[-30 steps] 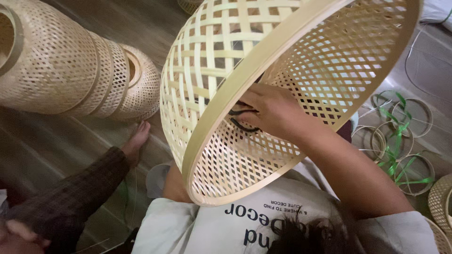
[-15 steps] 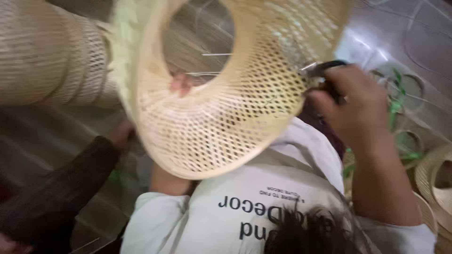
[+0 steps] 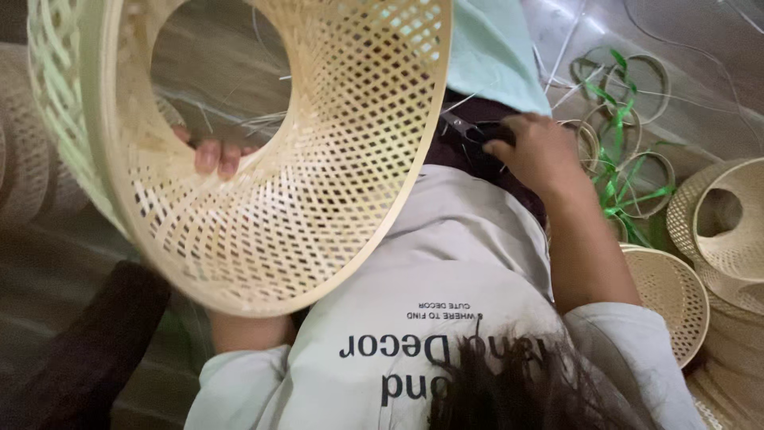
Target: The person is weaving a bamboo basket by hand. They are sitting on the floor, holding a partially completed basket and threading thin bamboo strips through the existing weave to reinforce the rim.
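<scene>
Since half a second ago we see the woven basket (image 3: 318, 191) has swung up and left, its open ring now facing us, and the right hand (image 3: 541, 155) has dropped away from its rim toward the lap.

Nearest to us lie a dark mass of hair (image 3: 517, 390) and a white shirt (image 3: 446, 271) with dark print. At near left a dark sleeve (image 3: 87, 350) of another person comes into view.

Just beyond, the one large basket fills the left and middle of the scene, tilted. The left hand (image 3: 215, 155) holds it from inside; we count three fingertips (image 3: 207, 158) curled over the inner ring, pressed on the weave. To the right, the right hand is closed around one pair of dark scissors (image 3: 469, 129), whose blades point left, apart from the basket.

At near right sit two more woven baskets (image 3: 716, 239), one flat and round, one with a round hole, touching each other. Farther right, on the floor (image 3: 700, 95), we count about five thin hoops (image 3: 629, 103) tangled with green strips (image 3: 621, 159). A pale green cloth (image 3: 493, 56) lies at the far middle. At far left more woven shapes (image 3: 24, 167) show, blurred; we cannot count them.
</scene>
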